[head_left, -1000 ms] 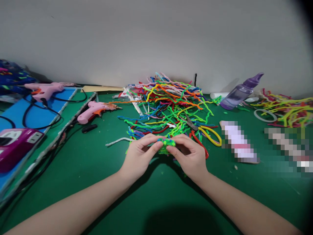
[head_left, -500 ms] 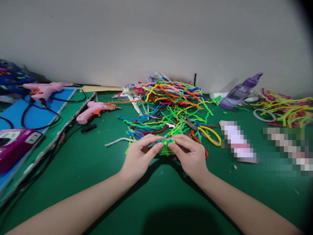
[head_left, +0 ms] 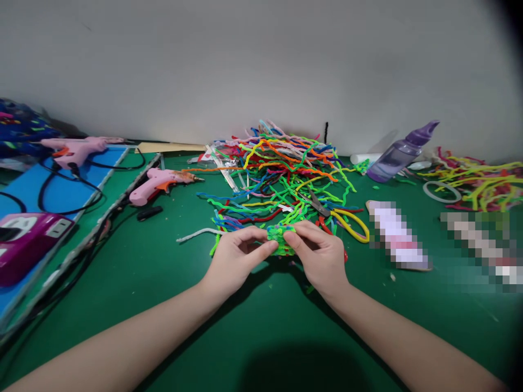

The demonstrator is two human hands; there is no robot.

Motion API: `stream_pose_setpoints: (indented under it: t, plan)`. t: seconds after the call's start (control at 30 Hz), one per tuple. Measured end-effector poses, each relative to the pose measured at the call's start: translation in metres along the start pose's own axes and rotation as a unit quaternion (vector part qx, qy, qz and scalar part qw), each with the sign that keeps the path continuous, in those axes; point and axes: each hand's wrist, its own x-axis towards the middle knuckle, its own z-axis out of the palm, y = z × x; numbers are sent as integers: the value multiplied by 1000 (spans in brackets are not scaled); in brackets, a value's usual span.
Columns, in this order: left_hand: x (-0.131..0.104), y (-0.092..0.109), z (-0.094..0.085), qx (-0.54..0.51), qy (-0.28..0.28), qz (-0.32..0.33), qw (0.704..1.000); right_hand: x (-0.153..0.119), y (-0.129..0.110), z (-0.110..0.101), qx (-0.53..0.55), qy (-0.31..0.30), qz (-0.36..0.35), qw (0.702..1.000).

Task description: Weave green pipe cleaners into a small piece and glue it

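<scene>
A small bright green piece of fuzzy pipe-cleaner work [head_left: 280, 240], with touches of blue and purple along its top, is held between both hands. My left hand [head_left: 241, 256] pinches its left side, thumb in front and fingers behind. On its right side, the thumb and fingers of my right hand [head_left: 318, 253] press it in the same way. Just beyond the hands lies a big tangled heap of coloured pipe cleaners [head_left: 281, 158]. Scissors with yellow handles [head_left: 351, 224] rest at the heap's right edge, and a red handle shows partly behind my right hand.
Pink glue guns [head_left: 157, 184] with black cables and a magenta device [head_left: 35, 239] are at the left. A purple bottle [head_left: 398, 155], a clear ring [head_left: 442, 191], more pipe cleaners [head_left: 486, 182] and a blurred-out phone-like object [head_left: 398, 237] lie right on the green table [head_left: 183, 337].
The green piece has been tilted, so more of its broad green face shows between my hands. My right thumb has moved up slightly along it.
</scene>
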Motion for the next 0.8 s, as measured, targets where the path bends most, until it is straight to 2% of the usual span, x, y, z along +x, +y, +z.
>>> stream_pose_setpoints:
  t: [0.13, 0.27, 0.53, 0.67, 0.8]
  plan:
    - [0, -5, 1, -38, 14, -15, 999, 0, 1, 1, -4, -6, 6, 1000]
    - [0, -4, 0, -28, 10, 2, 1000, 0, 2, 2, -2, 0, 20, 1000]
    - [1, 5, -3, 73, -4, 14, 997, 0, 7, 4, 24, 32, 92, 995]
    - [2, 2, -4, 19, 0, -34, 999, 1, 9, 5, 56, 51, 166, 983]
    - [3, 0, -3, -18, 10, -62, 998, 0, 11, 5, 62, 58, 183, 979]
